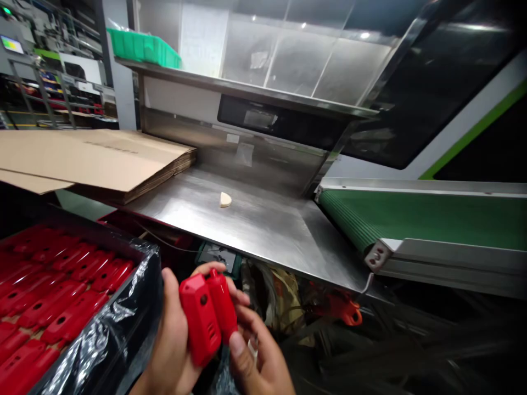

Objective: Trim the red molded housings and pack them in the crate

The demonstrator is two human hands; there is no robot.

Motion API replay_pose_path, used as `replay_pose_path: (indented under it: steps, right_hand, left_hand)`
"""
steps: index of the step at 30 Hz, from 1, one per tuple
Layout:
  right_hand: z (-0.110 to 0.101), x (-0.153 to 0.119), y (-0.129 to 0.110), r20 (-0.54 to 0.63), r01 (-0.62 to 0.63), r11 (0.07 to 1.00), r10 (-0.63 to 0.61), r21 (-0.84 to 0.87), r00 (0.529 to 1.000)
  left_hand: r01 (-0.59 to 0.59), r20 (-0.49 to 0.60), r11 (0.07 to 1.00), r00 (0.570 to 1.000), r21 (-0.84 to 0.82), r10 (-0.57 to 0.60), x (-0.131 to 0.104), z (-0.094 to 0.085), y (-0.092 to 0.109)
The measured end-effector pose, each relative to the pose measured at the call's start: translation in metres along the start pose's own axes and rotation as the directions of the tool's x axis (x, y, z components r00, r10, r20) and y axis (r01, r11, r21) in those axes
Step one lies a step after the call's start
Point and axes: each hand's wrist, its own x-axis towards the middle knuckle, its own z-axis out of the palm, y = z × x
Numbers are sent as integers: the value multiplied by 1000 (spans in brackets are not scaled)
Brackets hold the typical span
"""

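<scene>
Two red plastic parts lie side by side in my hands, in front of the metal table's near edge. My left hand [175, 340] is wrapped round the wider red part [200, 318], which has a round dark hole and small slots. The narrower, rounded red part [222, 304] rests against it. My right hand [261, 348] has its thumb and fingers on the lower right of this narrower part. Something small and pale or metallic shows between the right fingers, too unclear to name.
At the left, a plastic-lined box [152, 269] holds several red parts. Stacked cardboard [94, 156] and a small cream piece [225, 199] lie on the metal table [263, 225]. A green conveyor [432, 216] stands right; a green tray [144, 48] sits on the shelf.
</scene>
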Motion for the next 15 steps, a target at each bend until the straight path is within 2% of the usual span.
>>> replay_pose_path:
  steps: [2,3,4,5,6,7,10,12,15]
  right_hand:
    - [-23,5,-18,-30,-52,986,48,-158,998]
    - [-37,13,-28,-58,-39,951,23,-307,998]
    - [-53,25,-38,-80,13,885,-57,-465,995]
    - [-67,43,-46,-70,82,768,-164,-636,984]
    - [-80,65,-54,-21,152,586,-278,-796,960]
    - [-89,90,-59,6,170,479,-324,-861,946]
    - [-101,166,-65,40,142,326,-302,-934,953]
    - [-101,206,-64,58,123,247,-255,-961,965]
    - [-88,248,-63,36,78,151,-262,-986,964]
  left_hand:
    - [-36,-119,997,993,-61,29,7,0,2]
    - [-40,-146,994,989,-103,25,11,-1,4]
    - [-33,-154,989,988,-143,11,14,-2,6]
    - [-18,-153,984,988,-179,-10,17,-3,9]
    - [-3,-152,979,988,-203,-29,19,-4,10]
    - [11,-149,977,988,-212,-43,20,-4,12]
    - [42,-98,977,993,-209,-64,20,-2,12]
    - [54,-52,981,997,-188,-65,18,-1,11]
    - [57,-22,994,998,-91,-59,18,-5,7]
